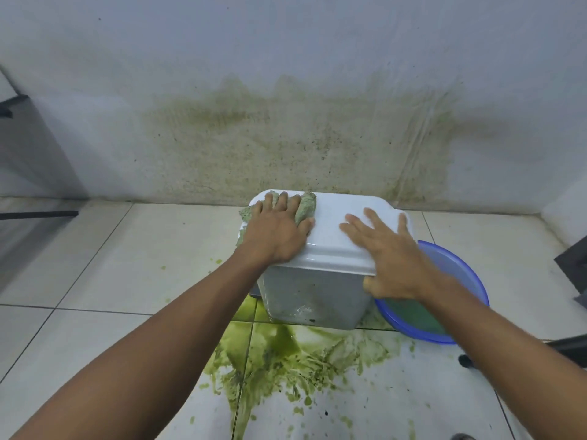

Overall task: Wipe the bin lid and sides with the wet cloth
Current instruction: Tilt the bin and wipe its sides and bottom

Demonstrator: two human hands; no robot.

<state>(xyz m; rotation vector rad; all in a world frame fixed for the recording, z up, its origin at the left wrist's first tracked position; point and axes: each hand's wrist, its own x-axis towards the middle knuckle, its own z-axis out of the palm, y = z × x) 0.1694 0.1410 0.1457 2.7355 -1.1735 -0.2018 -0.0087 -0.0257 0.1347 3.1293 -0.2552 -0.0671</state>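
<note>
L hand (279, 230), fingers apart, is pressing a pale-green wet cloth (306, 206) onto the white plastic bin lid (330, 236) at its 10 o'clock corner; R hand (390, 258), fingers splayed, is resting at 4 o'clock.

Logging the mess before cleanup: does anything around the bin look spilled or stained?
Yes. A green spill spreads over the floor tiles in front of the bin, up to its base. The wall behind carries greenish streaks and dark specks, and the bin's front side looks grimy.
</note>
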